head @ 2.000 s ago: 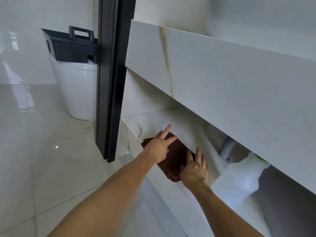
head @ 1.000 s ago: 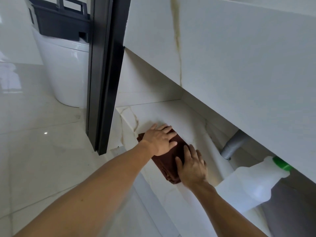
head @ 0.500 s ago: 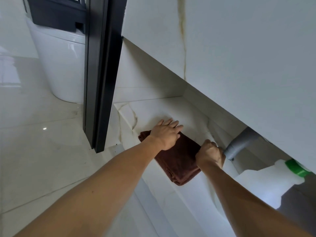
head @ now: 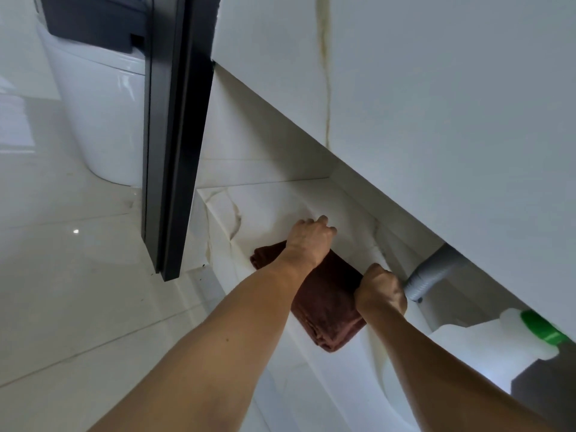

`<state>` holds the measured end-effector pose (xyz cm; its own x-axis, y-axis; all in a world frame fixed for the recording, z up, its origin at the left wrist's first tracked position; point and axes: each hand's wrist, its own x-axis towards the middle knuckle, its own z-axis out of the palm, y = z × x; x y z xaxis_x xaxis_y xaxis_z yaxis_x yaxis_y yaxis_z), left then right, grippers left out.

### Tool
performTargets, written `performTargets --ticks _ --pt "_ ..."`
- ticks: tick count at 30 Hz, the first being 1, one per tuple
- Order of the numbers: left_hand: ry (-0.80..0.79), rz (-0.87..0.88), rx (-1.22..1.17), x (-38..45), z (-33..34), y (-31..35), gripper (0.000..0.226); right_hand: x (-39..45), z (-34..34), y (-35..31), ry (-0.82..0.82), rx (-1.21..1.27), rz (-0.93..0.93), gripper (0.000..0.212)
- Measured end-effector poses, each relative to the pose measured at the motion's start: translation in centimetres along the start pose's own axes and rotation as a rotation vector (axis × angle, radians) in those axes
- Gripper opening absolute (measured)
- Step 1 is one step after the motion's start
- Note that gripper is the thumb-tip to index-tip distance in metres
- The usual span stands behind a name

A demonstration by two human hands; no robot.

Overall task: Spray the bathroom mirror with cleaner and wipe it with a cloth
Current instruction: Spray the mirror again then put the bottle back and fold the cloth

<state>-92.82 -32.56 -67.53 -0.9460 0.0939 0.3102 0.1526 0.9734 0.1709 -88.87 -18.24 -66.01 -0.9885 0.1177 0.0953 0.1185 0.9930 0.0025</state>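
A: What fills most of the view?

B: The white marble-look vanity front (head: 436,104), slanting from upper left down to the right, with a brownish vein running down it. Below it sits a low white shelf (head: 280,201), and the glossy tiled floor (head: 62,291) spreads out on the left.

A: And the dark upright?

B: A black frame post (head: 174,135), standing on the floor at the shelf's left end. Behind it is a white toilet (head: 99,120) with a dark caddy (head: 90,23) on top.

A: Anything under the vanity?

B: A white plastic jug (head: 486,350) with a green cap (head: 542,328) lies at the right, cap toward the upper right. A grey ribbed drain hose (head: 433,272) comes down just beside the right hand.

A: Where's the cloth?

B: The folded brown cloth (head: 330,307) lies flat on the shelf, its long axis running from upper left to lower right, with the folded corner pointing at the viewer.

A: The hands?

B: The left hand (head: 310,238) rests over the cloth's far end, fingers curled down. The right hand (head: 381,291) is closed in a fist gripping the cloth's right edge.
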Motion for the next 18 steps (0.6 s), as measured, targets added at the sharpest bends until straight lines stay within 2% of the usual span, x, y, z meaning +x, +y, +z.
performTargets --ticks 5,8,9,11,14,18 --pt "0.025 -0.037 -0.101 -0.5 0.5 0.2 0.033 0.2 -0.5 -0.2 -0.013 0.033 0.039 0.028" --pt "0.026 0.014 -0.128 -2.1 0.6 -0.4 0.034 -1.4 0.7 -0.6 0.072 0.006 -0.115 0.046" --pt "-0.005 0.023 -0.128 -2.7 0.6 -0.5 0.042 -2.1 1.4 -0.7 0.077 0.035 -0.2 0.053" --pt "-0.138 0.025 -0.083 -4.0 0.8 -0.5 0.057 -3.5 2.7 -1.1 -0.027 0.1 -0.287 0.064" --pt "-0.293 -0.021 0.014 -5.0 0.8 -1.8 0.064 -5.6 4.4 -1.3 -0.1 0.115 -0.207 0.072" --pt "-0.356 -0.157 0.114 -5.3 -0.4 -3.6 0.067 -7.8 4.7 -1.5 -0.128 0.144 -0.123 0.078"
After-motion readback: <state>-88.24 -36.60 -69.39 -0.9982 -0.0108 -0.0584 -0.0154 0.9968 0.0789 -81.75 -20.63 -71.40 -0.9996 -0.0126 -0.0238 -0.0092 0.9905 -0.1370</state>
